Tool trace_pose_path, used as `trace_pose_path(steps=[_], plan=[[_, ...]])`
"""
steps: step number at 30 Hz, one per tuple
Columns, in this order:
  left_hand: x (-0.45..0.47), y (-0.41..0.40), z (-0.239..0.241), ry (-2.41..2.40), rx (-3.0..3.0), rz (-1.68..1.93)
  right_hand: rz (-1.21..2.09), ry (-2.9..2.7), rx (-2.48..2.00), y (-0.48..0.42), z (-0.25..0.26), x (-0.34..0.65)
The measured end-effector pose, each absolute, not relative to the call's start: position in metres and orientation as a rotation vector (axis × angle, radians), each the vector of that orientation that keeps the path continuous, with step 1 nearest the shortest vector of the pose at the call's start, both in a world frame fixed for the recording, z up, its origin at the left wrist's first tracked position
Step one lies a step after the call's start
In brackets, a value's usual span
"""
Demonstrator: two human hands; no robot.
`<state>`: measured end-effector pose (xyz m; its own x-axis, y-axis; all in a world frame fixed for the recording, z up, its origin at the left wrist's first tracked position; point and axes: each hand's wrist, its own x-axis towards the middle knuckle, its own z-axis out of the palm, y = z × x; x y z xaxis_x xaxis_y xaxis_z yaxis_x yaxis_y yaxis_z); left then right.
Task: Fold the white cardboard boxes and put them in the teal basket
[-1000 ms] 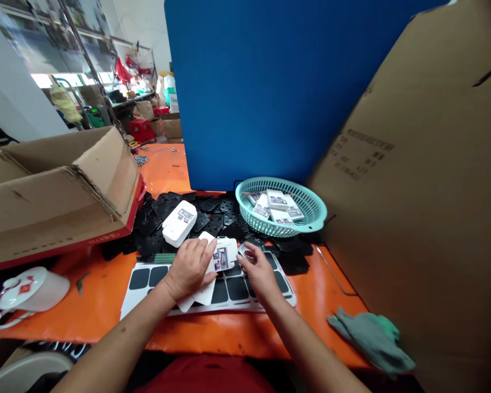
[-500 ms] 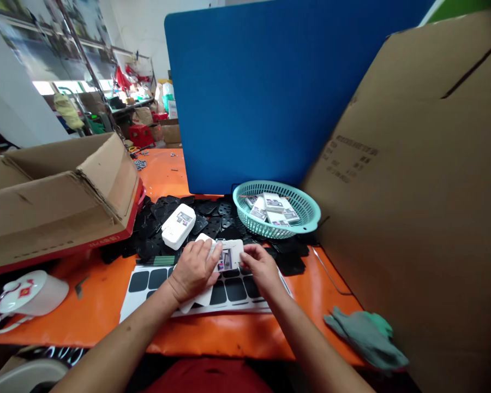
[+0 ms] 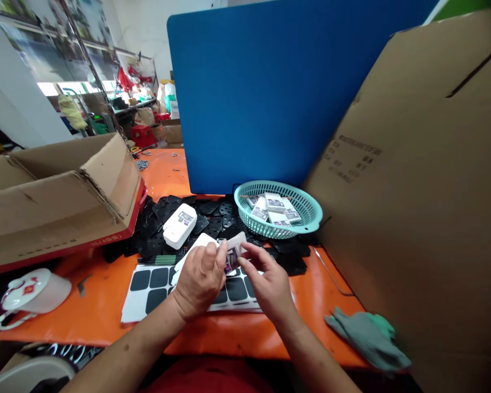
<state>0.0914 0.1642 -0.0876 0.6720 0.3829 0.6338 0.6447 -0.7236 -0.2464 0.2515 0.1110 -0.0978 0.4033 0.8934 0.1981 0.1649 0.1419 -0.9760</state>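
Observation:
A small white card with a printed picture [image 3: 232,256] is held tilted between my two hands, above sheets of black rounded-square stickers [image 3: 157,299]. My left hand [image 3: 200,275] is closed over the card's left side, its fingertips partly hidden. My right hand [image 3: 268,281] pinches the card's right edge between thumb and fingers. White card pieces [image 3: 202,240] show behind and under my left hand; how they are held is hidden. A stack of white printed cards [image 3: 180,226] lies beyond my left hand.
A turquoise basket [image 3: 311,224] holds several white packs. Black plates [image 3: 219,210] are heaped behind the sheets. An open carton [image 3: 57,210] and a white lidded mug [image 3: 45,292] stand left. Grey-green gloves [image 3: 366,335] lie right, beside a tall cardboard sheet [image 3: 413,191]. A blue board [image 3: 270,98] stands behind.
The printed card has gone from nearly flat to tilted, its right end raised. My right hand has turned around its edge, and my left hand has shifted slightly right.

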Motion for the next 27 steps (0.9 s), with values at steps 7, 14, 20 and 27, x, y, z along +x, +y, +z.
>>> trace_pose_path(steps=[7,14,20,27], plan=[[0.090,0.147,-0.092,-0.676,-2.464,-0.711,1.159,-0.918,-1.387,0.073,-0.093,0.255],[0.090,0.122,-0.105,-0.604,-2.585,-0.732,1.447,-0.854,-1.270,0.036,-0.100,0.260],[0.091,0.112,-0.109,-0.525,-2.679,-0.816,1.729,-0.786,-1.110,0.028,-0.107,0.263],[0.090,0.091,-0.125,-1.109,-3.350,-0.847,1.345,-1.364,-1.327,0.040,-0.101,0.271]])
